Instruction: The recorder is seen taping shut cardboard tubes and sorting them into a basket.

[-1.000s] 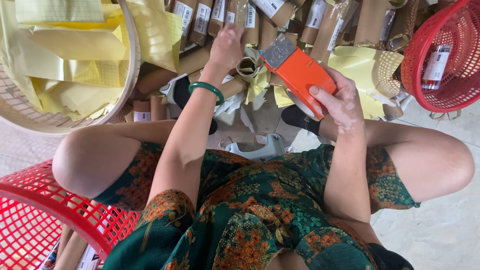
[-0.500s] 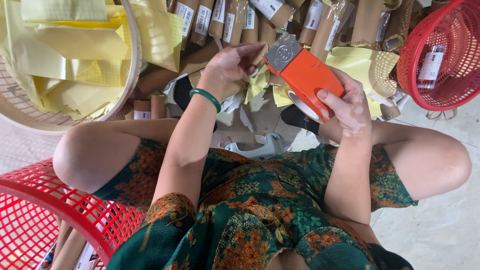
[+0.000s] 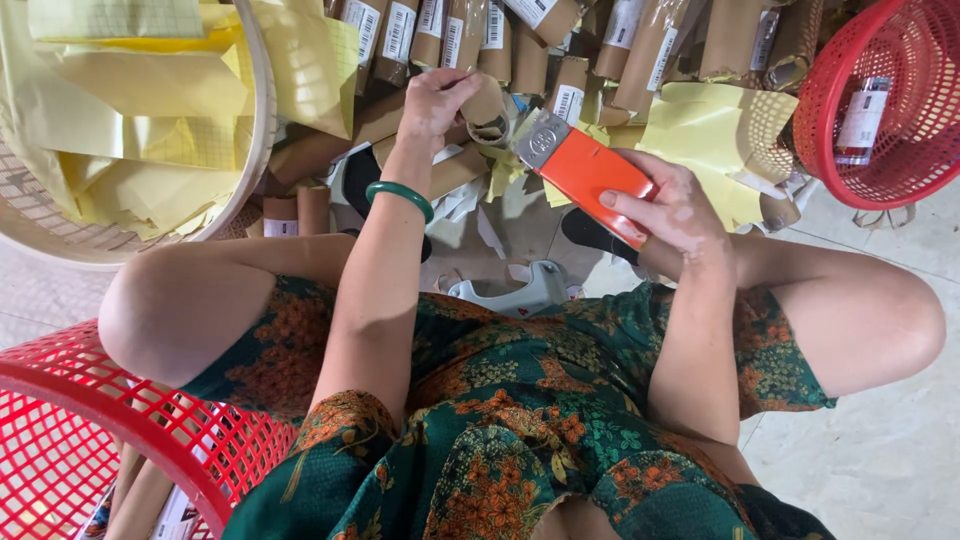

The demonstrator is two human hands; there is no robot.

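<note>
Brown paper roll (image 3: 487, 98) upper centre of frame, pinched in your left hand (image 3: 437, 100) above pile. Right of it, orange tape dispenser (image 3: 585, 172) clamped in your right hand (image 3: 672, 208). Red basket (image 3: 815, 100) upper right.

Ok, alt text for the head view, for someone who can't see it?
A seated person's right hand holds an orange handheld tool while the left hand grips a brown wrapped roll from a floor pile, between red baskets.
</note>
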